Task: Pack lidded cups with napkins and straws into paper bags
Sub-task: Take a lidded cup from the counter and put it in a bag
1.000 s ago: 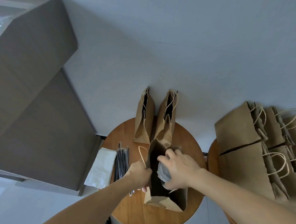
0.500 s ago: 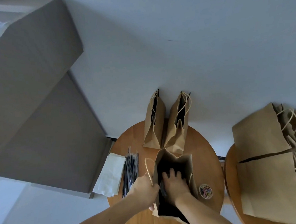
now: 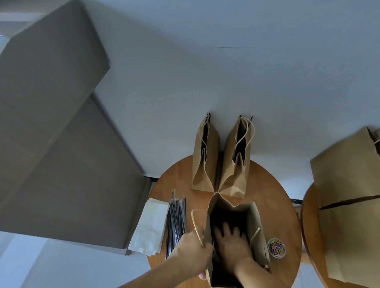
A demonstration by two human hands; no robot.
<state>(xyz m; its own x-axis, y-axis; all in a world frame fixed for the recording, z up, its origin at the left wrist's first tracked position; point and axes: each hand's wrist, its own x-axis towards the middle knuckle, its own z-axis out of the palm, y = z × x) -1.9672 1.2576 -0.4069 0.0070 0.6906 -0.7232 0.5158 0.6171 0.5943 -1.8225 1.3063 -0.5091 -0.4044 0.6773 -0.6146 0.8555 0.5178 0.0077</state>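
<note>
An open brown paper bag stands at the near side of the round wooden table. My left hand grips the bag's left rim beside its twine handle. Reaching down inside the bag is my right hand, fingers spread over the lidded cup, which is hidden in the dark below it. Black straws and a stack of white napkins lie at the table's left edge.
Two more open paper bags stand at the back of the table against the wall. A small tub of coloured paper clips sits right of the bag. Flat bags are piled on a second table; large cardboard boxes rise at left.
My right hand has gone from the bag's mouth, where the cup still showed, down deep into the bag. My left hand kept its hold on the rim.
</note>
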